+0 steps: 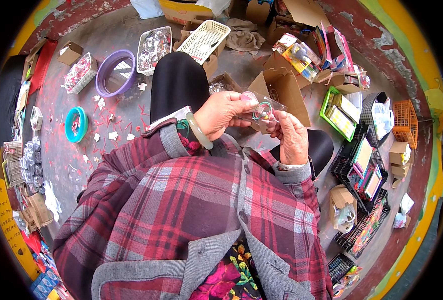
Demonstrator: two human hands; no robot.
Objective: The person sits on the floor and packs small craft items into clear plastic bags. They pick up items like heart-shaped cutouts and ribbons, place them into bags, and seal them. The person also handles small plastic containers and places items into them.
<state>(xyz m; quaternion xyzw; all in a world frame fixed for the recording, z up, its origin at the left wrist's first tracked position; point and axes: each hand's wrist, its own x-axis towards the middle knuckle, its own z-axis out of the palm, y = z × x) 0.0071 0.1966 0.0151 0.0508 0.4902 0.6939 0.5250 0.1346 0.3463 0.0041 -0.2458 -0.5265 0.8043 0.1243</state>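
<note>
In front of my body, my left hand and my right hand are raised close together over my lap. Between them is a small clear plastic bag with a teal ring-shaped trinket and small pale beads in or against it. My left thumb and fingers pinch the bag's left side, beside a pink round piece. At its lower right, the fingertips of my right hand close on the bag's edge. Whether the trinket lies fully inside the bag I cannot tell. An open cardboard box stands just beyond my hands.
Left on the floor are a purple basin, a teal basin and a basket of small packets. White baskets stand ahead. At right are a green crate, black crates and an orange crate. Red and white scraps litter the floor.
</note>
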